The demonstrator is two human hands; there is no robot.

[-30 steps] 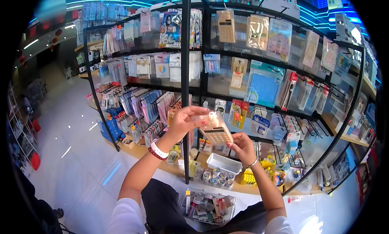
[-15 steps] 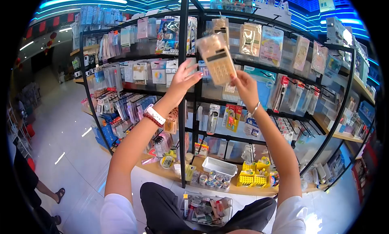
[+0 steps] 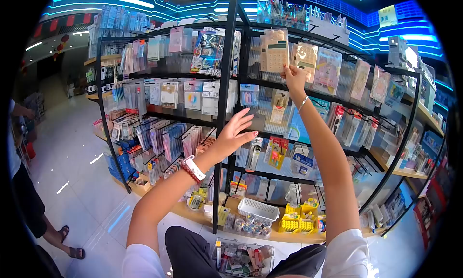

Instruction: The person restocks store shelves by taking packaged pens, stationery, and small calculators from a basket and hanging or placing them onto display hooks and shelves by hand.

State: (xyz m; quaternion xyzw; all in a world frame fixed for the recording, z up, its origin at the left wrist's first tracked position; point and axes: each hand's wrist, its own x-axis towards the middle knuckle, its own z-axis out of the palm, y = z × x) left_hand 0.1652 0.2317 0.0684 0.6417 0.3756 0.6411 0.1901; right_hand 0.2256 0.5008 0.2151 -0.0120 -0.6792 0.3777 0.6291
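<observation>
High on the rack, a beige packaged calculator (image 3: 276,51) is pinched at its lower edge by my right hand (image 3: 295,77), with the fingers closed on it. It is in front of the upper hooks, just left of another packaged calculator (image 3: 305,59). My left hand (image 3: 234,135) holds nothing; its fingers are spread, close to the black upright post (image 3: 224,80). Whether the held calculator hangs on a hook cannot be made out.
A white basket (image 3: 258,209) and yellow boxes (image 3: 299,223) stand on the bottom shelf. A clear bin (image 3: 243,258) of small items sits between my knees. Packaged goods (image 3: 169,92) hang at the left. Another person's leg (image 3: 36,205) shows at the left edge.
My right hand has carried the calculator up from chest height to the upper hooks. My left hand has come away from it and lowered, fingers spread. The person at the left shows more.
</observation>
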